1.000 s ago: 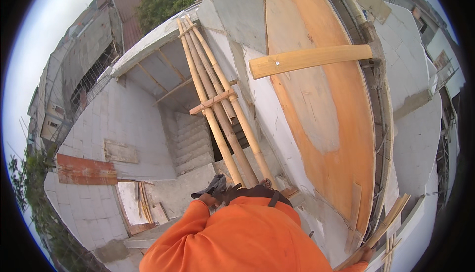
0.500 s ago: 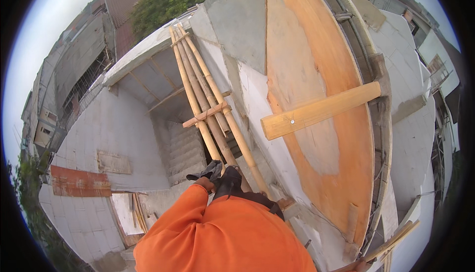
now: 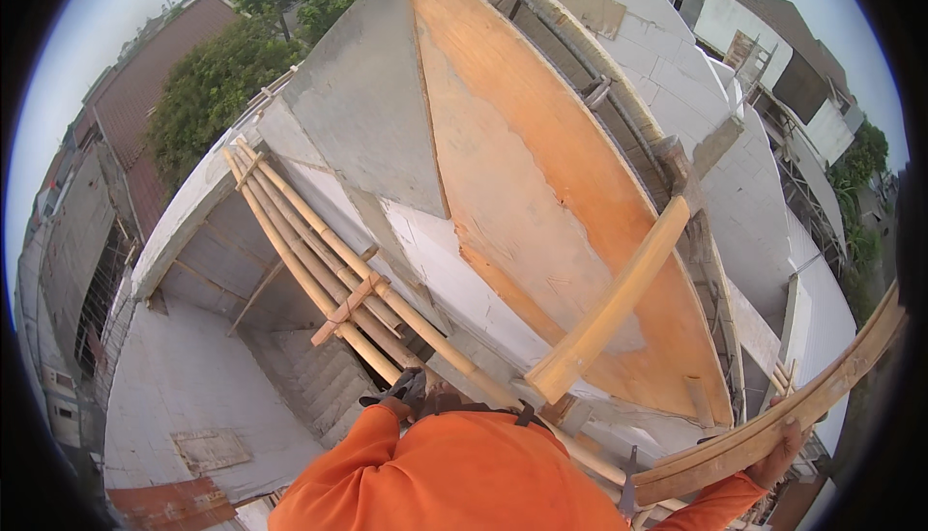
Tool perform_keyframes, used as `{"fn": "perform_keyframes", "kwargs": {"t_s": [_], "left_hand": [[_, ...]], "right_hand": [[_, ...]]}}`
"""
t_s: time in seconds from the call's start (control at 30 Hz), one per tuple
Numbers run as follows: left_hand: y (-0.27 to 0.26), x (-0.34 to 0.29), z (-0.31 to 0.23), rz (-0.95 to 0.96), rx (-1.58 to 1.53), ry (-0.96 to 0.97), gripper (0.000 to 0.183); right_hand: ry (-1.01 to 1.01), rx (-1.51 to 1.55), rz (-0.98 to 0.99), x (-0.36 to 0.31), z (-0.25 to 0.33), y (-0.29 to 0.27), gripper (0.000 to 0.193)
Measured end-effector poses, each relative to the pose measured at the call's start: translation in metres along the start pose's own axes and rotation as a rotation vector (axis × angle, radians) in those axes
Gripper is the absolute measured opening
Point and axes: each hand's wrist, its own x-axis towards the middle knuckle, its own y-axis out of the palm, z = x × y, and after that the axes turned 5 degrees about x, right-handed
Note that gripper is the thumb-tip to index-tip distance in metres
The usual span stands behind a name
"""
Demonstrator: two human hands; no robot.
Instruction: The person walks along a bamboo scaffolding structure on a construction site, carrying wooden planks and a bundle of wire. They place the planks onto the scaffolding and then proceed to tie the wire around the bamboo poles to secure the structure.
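Observation:
My right hand (image 3: 785, 449), at the lower right, is wrapped round a long wooden plank (image 3: 773, 415) that slants up toward the right rim. My left hand (image 3: 394, 406) is closed on a dark grey, crumpled piece of fabric (image 3: 410, 388) in front of my waist. It is beside the bamboo poles (image 3: 329, 258), which are tied together by a short wooden crosspiece (image 3: 348, 309). Right of them stands an orange-and-grey plywood panel (image 3: 570, 183). A yellowish wooden batten (image 3: 619, 294) juts across the panel from its right edge.
A concrete stairwell (image 3: 300, 376) drops away left of the bamboo. Light block walls (image 3: 184, 357) surround it. Bent metal bars (image 3: 541, 9) run along the panel's curved outer edge. A grey cement-board sheet (image 3: 362, 86) adjoins the panel. Roofs and trees lie beyond.
The view has swung to the right, so the bamboo and panel sit further left. My right arm has come into view with the plank raised. The left hand keeps the dark fabric.

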Motion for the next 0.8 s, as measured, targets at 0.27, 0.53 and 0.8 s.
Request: {"fn": "perform_keyframes", "kwargs": {"t_s": [0.27, 0.53, 0.8], "left_hand": [[-0.011, 0.055, 0.025, 0.038, 0.086, 0.058, 0.048], [-0.011, 0.066, 0.069, 0.028, -0.012, 0.021, 0.050], [0.011, 0.087, 0.123, -0.041, -0.112, -0.019, 0.051]], "right_hand": [[-0.114, -0.250, 0.422, 0.053, 0.119, 0.184, 0.055], [-0.486, -0.496, 0.929, 0.044, 0.139, 0.405, 0.065], [-0.505, -0.723, 1.114, 0.015, 0.116, 0.485, 0.053]]}}
